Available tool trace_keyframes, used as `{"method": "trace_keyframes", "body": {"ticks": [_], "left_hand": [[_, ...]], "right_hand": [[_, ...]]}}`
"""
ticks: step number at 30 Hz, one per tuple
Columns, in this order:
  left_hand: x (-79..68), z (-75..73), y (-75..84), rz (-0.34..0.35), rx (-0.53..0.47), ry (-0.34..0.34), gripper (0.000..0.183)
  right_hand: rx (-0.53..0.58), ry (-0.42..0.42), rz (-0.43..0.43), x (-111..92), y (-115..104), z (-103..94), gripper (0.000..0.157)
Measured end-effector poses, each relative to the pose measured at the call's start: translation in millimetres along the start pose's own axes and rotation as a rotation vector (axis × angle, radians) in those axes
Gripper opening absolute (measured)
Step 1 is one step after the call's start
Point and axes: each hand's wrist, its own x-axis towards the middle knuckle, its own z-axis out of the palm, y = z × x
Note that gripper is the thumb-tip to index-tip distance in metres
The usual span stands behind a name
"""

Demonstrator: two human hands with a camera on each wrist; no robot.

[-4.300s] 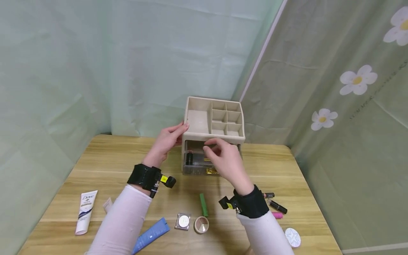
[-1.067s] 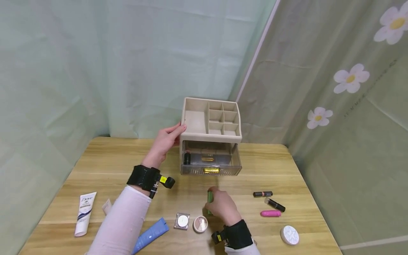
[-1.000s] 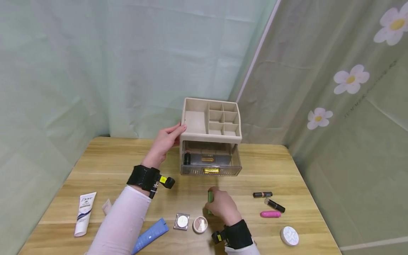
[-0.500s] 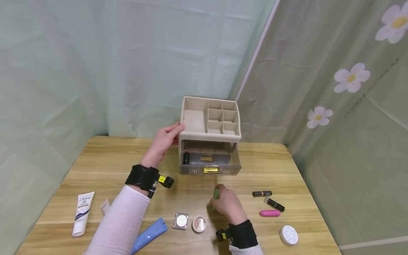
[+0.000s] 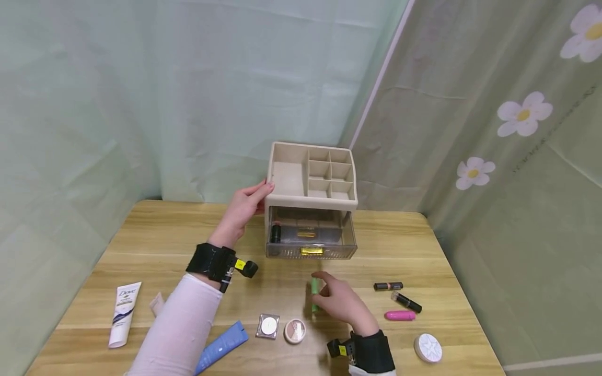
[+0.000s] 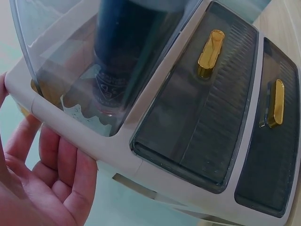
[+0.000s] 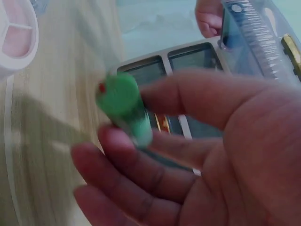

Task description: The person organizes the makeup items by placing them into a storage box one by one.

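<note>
My left hand grips the left side of a cream cosmetics organizer, thumb on its upper edge and fingers against the side. The organizer's clear top drawer is pulled out, and a black lipstick stands at its left. Two lower drawers with gold handles are closed in the left wrist view. In front of the organizer, my right hand pinches a slim green cosmetic tube between thumb and fingers. The right wrist view shows the round end of this green tube, slightly blurred.
Left on the wooden table lie a white tube, a small pale tube and a blue tube. A square compact and round palette are centre front. Two dark lipsticks, a pink tube and a white round case lie right.
My right hand has come down from above the open drawer to the green tube, taken hold of it and shifted it slightly right. My left hand has kept its grip on the organizer.
</note>
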Motion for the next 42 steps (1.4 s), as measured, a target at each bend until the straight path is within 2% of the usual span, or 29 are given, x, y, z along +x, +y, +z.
{"method": "trace_keyframes", "body": {"ticks": [5,12,22,30,38,42], "left_hand": [[0.1,-0.7,1.4,-0.006,0.010,0.003,0.064],[0.0,-0.1,0.6,-0.006,0.008,-0.002,0.064],[1.3,-2.1,0.2,-0.002,0.001,-0.012,0.063],[1.5,0.4,-1.2,-0.005,-0.013,-0.004,0.064],[3.5,3.0,-4.3,-0.001,-0.009,-0.026,0.065],[4.0,-0.3,-4.0,0.003,-0.013,-0.030,0.065]], "right_hand": [[0.049,-0.088,-0.053,3,0,1.5,0.063],[0.064,-0.073,-0.049,4,1,2.2,0.064],[0.130,-0.030,-0.061,-3,-9,-8.8,0.064],[0.193,0.044,-0.011,-9,-17,-16.6,0.066],[0.111,0.043,0.024,-24,-7,-35.2,0.063],[0.078,0.107,0.111,-29,-1,-54.0,0.061]]}}
